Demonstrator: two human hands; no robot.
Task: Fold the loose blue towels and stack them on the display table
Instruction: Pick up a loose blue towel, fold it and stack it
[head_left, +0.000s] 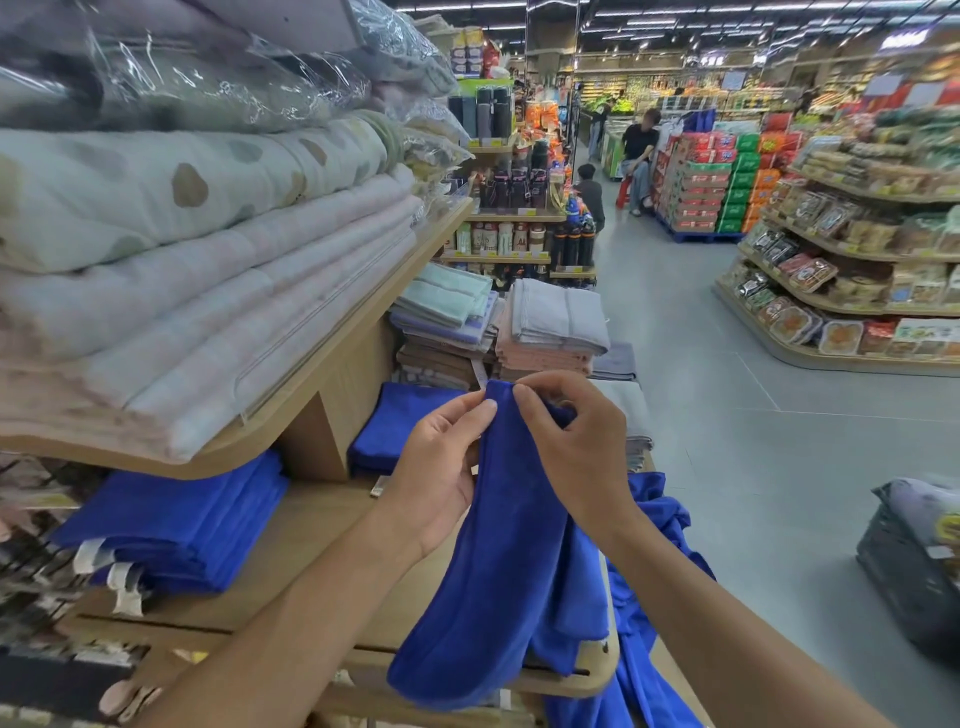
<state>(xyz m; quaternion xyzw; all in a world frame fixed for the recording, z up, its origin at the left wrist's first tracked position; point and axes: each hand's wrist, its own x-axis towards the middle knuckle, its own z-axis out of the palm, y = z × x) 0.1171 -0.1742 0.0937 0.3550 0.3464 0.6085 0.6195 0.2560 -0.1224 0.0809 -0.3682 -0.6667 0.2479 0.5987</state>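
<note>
A loose blue towel (511, 561) hangs lengthwise in front of me above the wooden display table (306, 566). My left hand (441, 462) pinches its top edge between thumb and fingers. My right hand (576, 441) grips the same top edge just to the right, fingers curled over it. More loose blue towels (649, 613) spill over the table's right edge. A folded blue stack (182, 525) lies at the table's left under the shelf, and another folded blue towel (395, 421) sits further back.
A wooden shelf (332, 353) with folded quilts overhangs the table on the left. Stacks of grey, pink and green towels (545, 322) stand behind. The grey aisle floor (779, 441) opens to the right, with a dark crate (919, 561) and food shelves; people stand far off.
</note>
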